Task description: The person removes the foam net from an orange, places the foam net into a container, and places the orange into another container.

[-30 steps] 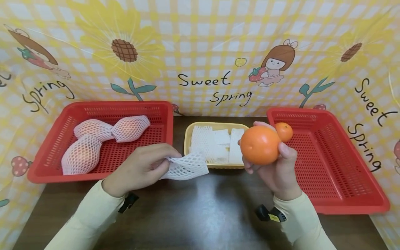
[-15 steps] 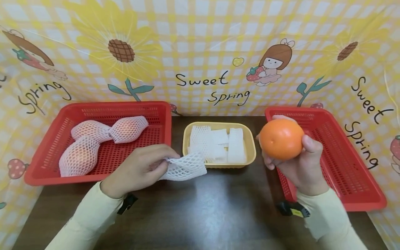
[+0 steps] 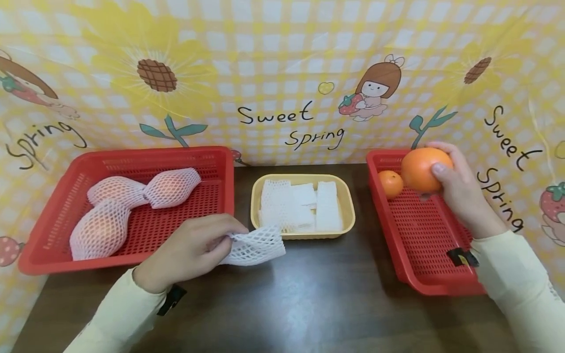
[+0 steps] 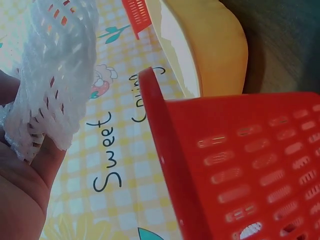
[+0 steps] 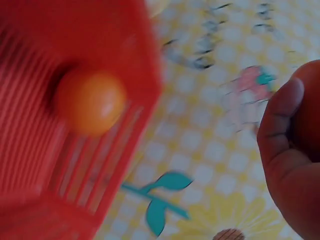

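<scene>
My right hand (image 3: 461,189) is curled round a large, glossy, bare orange (image 3: 419,169), thumb across its near side, and I hold it over the far part of the red perforated plastic basket (image 3: 410,235) on my right. In that basket a small bare orange (image 3: 390,184) lies near the inner wall; my right wrist view, though blurred, shows it apart from the fruit I hold.

My left hand (image 3: 187,250) pinches the end of a limp white foam net sleeve (image 3: 258,246) between thumb and fingers, above the bench (image 3: 309,294) and in front of the shallow yellow plastic tray (image 3: 309,237). Flattened white foam nets (image 3: 327,206) lie in that tray. In the second red perforated basket (image 3: 205,196), on my left, sit three rounded fruits in white netting (image 3: 99,230).

I judge this to be the step of putting a bare fruit away, its cover off in my other hand. The next move seems to call for lowering the orange to the basket floor, clear of the small one, before loosening my fingers. The sleeve would then probably belong flat among the others.
</scene>
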Tool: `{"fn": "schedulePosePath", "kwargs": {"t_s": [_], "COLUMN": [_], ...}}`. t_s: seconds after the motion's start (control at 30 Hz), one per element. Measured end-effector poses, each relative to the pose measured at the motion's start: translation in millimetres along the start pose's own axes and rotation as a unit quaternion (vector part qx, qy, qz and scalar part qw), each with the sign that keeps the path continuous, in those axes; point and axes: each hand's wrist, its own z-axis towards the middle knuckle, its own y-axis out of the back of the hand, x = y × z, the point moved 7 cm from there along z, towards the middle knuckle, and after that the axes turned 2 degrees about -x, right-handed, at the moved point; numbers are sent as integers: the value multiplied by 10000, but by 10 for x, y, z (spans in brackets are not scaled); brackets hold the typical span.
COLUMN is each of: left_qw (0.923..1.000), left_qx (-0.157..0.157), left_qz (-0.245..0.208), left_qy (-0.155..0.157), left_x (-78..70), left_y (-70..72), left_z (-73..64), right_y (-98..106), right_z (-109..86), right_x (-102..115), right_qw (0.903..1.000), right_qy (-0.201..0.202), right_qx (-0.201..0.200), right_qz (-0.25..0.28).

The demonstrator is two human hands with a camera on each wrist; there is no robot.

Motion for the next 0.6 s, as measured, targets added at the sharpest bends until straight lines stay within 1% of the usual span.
{"fn": "schedulePosePath", "kwargs": {"t_s": [0.03,0.07,0.1,0.17,0.2,0.27,0.33,0.4,0.43,0.47,0.5,0.6], "left_qw": [10000,10000,10000,10000,10000,10000,10000,9999,9999,9999,9998,9998], "left_qx": [-10,-34,-49,-68,-64,-57,-59,-77,-89,-101,-103,-90], "left_qz": [3,7,1,-9,-33,-64,-71,-66,-66,-68,-74,-62], "left_qy": [-4,-14,-24,-8,2,3,-14,-55,-80,-103,-119,-147], "left_x": [0,1,1,3,6,10,13,13,11,10,9,5], "left_y": [-9,-18,-27,-19,-19,-24,-27,-27,-26,-26,-27,-34], "left_z": [7,13,17,-9,-20,-36,-43,-39,-36,-32,-27,-16], "right_y": [51,97,134,147,152,142,110,68,47,29,9,-24], "right_z": [12,24,37,69,76,77,58,21,1,-17,-32,-74], "right_x": [-51,-109,-169,-311,-385,-533,-659,-765,-809,-847,-881,-989], "right_qw": [9977,9912,9807,9545,9420,9171,8911,8662,8549,8462,8423,8367], "right_qy": [-34,-65,-80,-141,-221,-441,-655,-841,-906,-933,-954,-1017], "right_qx": [-12,17,62,303,444,837,1308,1750,1931,2070,2180,2383], "right_qz": [-677,-1322,-1950,-2963,-3321,-3873,-4297,-4605,-4728,-4822,-4836,-4825]}}
